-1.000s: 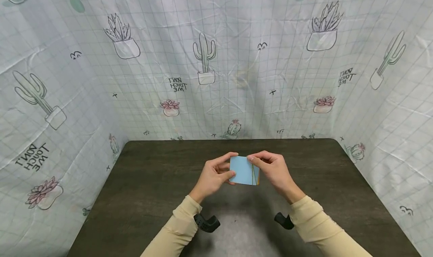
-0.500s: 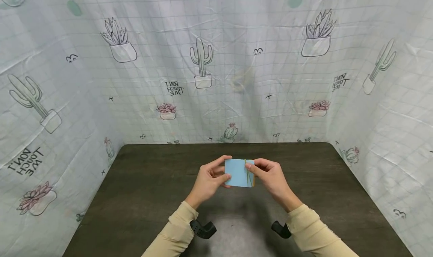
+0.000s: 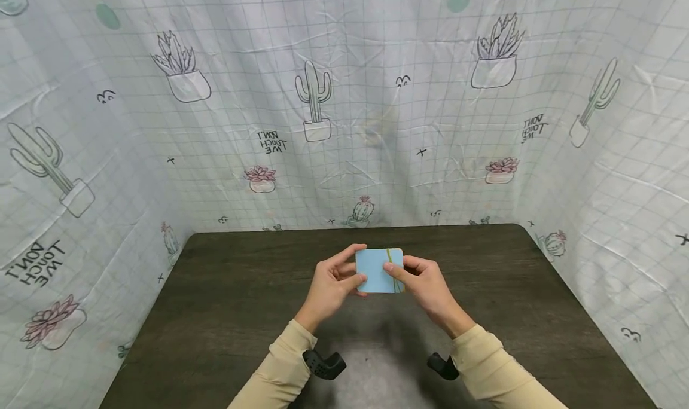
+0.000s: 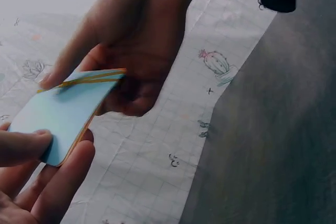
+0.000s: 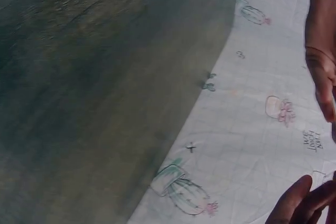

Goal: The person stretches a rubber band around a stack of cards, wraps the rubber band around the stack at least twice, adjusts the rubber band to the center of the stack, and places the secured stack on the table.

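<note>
A small, thin stack of light blue cards (image 3: 372, 271) with an orange-yellow edge is held up above the table between both hands. A yellowish-green rubber band (image 3: 395, 284) runs in two strands across its right part. My left hand (image 3: 331, 283) grips the left side, thumb on the blue face and fingers at the edges and behind. My right hand (image 3: 427, 283) pinches the right side, its thumb lying over the band and its other fingers behind. In the left wrist view the band (image 4: 89, 80) crosses near the far end. The right wrist view shows only fingers (image 5: 299, 203) at its right border.
A dark wood table (image 3: 242, 289) spreads below the hands. White curtains (image 3: 371, 98) printed with cacti and a grid enclose its back and both sides. Black wrist devices (image 3: 325, 365) hang under both sleeves.
My right thumb has slid down from the top edge onto the blue face, and the band's upper part sits slightly farther left on the stack. The left hand keeps its grip; the view shifted slightly.
</note>
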{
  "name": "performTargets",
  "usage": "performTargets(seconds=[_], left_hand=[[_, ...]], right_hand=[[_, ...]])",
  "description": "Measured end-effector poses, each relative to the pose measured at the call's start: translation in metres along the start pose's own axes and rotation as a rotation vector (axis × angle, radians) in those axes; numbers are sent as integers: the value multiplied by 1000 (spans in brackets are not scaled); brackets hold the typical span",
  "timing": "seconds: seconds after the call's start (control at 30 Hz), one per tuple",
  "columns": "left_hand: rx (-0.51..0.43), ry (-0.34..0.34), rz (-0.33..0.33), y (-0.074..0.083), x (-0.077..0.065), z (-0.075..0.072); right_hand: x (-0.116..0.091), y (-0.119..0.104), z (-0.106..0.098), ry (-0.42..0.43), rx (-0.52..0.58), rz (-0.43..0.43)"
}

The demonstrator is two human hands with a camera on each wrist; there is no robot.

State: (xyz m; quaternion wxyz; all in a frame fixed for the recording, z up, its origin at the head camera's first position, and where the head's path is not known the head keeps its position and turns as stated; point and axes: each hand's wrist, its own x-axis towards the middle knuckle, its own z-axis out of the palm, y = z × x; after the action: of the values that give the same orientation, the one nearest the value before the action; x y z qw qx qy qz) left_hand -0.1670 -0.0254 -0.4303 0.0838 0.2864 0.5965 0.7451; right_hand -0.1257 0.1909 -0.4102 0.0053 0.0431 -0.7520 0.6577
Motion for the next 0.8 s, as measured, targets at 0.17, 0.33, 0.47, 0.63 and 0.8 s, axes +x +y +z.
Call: performTargets(seconds=[0.17,0.33,0.47,0.63,0.8], left_hand=[[-11,92,49,3,4,-6],[-13,108,75,5,6,-6],[-20,101,93,6,8,0],[-28,78,98,7,12,7],[-18,84,81,5,13,5]], right_hand=[[-4,12,-4,-3,-9,-3],[-5,15,-2,5,-4,-7],[-4,14,4,-9,23,24],[-4,12,11,-25,86,60],[-3,13,8,-1,87,64]])
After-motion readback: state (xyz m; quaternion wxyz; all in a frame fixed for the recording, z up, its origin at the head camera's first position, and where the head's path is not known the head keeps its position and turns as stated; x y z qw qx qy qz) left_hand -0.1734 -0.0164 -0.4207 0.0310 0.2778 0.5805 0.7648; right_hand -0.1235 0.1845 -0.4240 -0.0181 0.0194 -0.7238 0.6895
